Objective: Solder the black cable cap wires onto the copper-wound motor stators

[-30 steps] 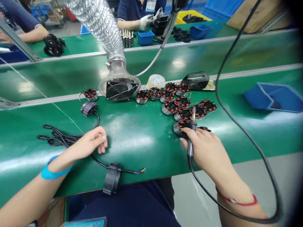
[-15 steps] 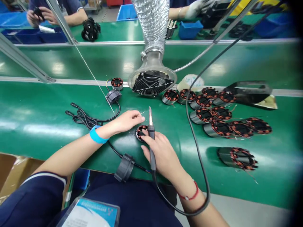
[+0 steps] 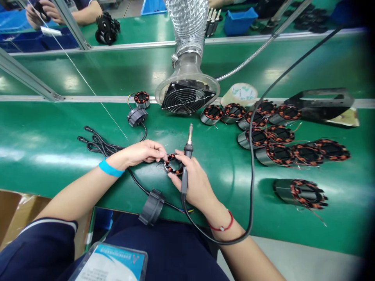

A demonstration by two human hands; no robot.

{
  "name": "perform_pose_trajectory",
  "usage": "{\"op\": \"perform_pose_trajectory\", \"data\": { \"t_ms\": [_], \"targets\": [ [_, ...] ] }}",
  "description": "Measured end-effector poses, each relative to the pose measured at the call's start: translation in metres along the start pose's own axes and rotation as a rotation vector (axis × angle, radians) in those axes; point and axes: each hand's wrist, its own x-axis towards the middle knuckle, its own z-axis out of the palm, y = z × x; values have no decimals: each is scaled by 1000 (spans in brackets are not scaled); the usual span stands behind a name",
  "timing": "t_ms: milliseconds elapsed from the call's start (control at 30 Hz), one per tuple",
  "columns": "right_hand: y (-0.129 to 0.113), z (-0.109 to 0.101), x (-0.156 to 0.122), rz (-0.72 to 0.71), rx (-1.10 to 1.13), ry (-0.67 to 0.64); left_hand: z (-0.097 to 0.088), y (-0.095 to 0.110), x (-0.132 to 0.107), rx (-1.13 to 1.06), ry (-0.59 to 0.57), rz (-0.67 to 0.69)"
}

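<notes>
A small copper-wound motor stator [image 3: 169,168] rests on the green bench between my hands. At its upper left edge, my left hand [image 3: 146,151] is closed in a pinch on what looks like a thin wire, mostly hidden by the fingertips. My right hand [image 3: 197,179] grips a soldering iron [image 3: 184,180] against the palm, its metal tip pointing up and away from the stator. The thumb and fingertips of that same hand also hold the stator's right side. Closer to my body lies a dark grey round housing [image 3: 151,207] on a black cable with coloured wire ends.
Several stators [image 3: 279,154] stand in rows at the right, near a black handled holder [image 3: 325,103]. A fume-extractor fan [image 3: 185,99] hangs over the bench's back. Coiled cable [image 3: 102,144] and another housing [image 3: 137,116] lie left. The iron's cord [image 3: 251,175] loops around my right forearm.
My left hand has come down to the stator's edge, its fingers now pinched there. My right fingers have spread around the stator, with the iron still held. The view has shifted slightly.
</notes>
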Motion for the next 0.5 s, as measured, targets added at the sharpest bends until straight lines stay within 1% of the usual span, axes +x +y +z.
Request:
{"op": "perform_pose_trajectory", "data": {
  "t_ms": [67, 100, 167, 200, 267, 333, 367, 433, 500],
  "targets": [
    [1, -1, -1, 13, -22, 15, 8, -1, 2, -46, 29, 36],
    [1, -2, -1, 31, -36, 26, 12, 0, 2, -28, 58, 55],
    [1, -3, -1, 70, -59, 49, 18, 1, -2, 96, 130, 108],
    [1, -4, -2, 83, -64, 58, 19, 1, -6, 179, 149, 133],
    [0, -4, -2, 96, -64, 65, 19, 0, -15, 330, 143, 159],
    [0, -4, -2, 97, -58, 61, 16, -3, -22, 428, 127, 153],
    [0, -4, -1, 96, -53, 57, 15, -4, -24, 465, 138, 156],
    [0, -3, -1, 95, -42, 54, 14, -5, -22, 497, 179, 194],
    [0, -2, -1, 92, -38, 63, 16, -4, -14, 441, 167, 222]
  ]
}}
